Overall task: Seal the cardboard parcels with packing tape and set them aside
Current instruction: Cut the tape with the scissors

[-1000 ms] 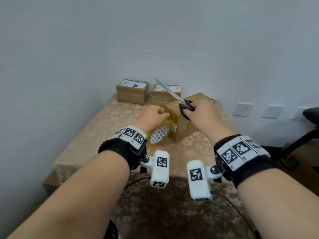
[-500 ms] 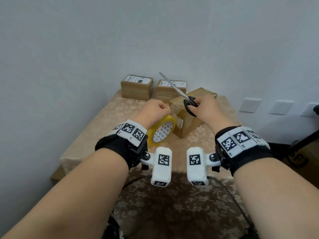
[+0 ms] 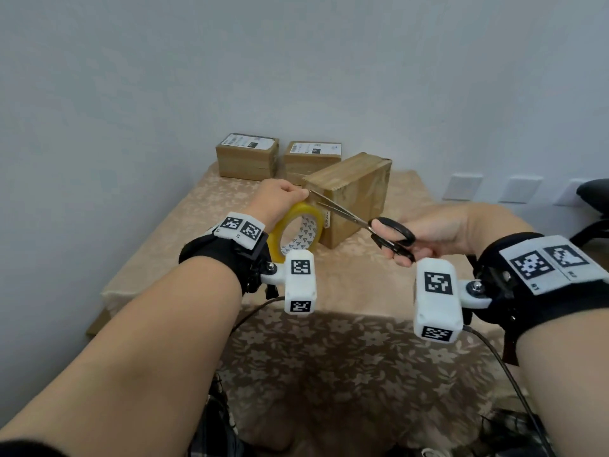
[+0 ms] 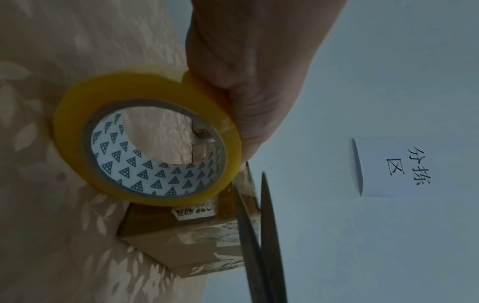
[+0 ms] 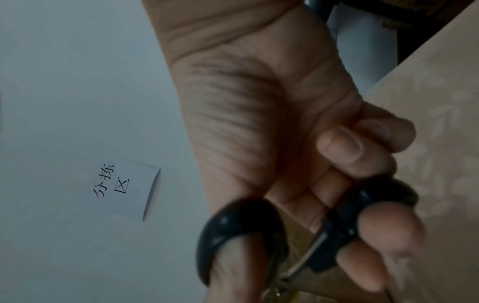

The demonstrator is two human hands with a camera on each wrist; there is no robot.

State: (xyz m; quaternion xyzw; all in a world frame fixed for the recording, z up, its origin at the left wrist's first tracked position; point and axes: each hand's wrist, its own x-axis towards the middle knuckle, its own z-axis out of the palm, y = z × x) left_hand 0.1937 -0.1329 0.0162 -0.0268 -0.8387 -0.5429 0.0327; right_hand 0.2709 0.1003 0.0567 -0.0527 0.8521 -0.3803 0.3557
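A cardboard parcel (image 3: 354,192) stands on the table's middle, its near face partly taped (image 4: 207,231). My left hand (image 3: 280,201) grips a yellow roll of packing tape (image 3: 296,229) (image 4: 145,151) held upright beside the parcel's near left corner. My right hand (image 3: 428,232) (image 5: 298,164) grips black-handled scissors (image 3: 392,237) (image 5: 243,229), thumb and fingers through the loops. The blades (image 3: 336,207) (image 4: 264,235) point left, slightly parted, with their tips by my left fingertips at the parcel's top corner. No stretch of tape between roll and parcel is clearly visible.
Two labelled parcels (image 3: 247,155) (image 3: 311,158) sit at the table's far edge against the wall. The table (image 3: 184,232) wears a beige flowered cloth. Wall sockets (image 3: 463,186) and a dark chair (image 3: 593,196) lie to the right. A paper sign (image 4: 388,166) hangs on the wall.
My right hand has drawn back to the right and swung the scissors down from pointing up-left to pointing left at the parcel's corner. The left hand still holds the roll there.
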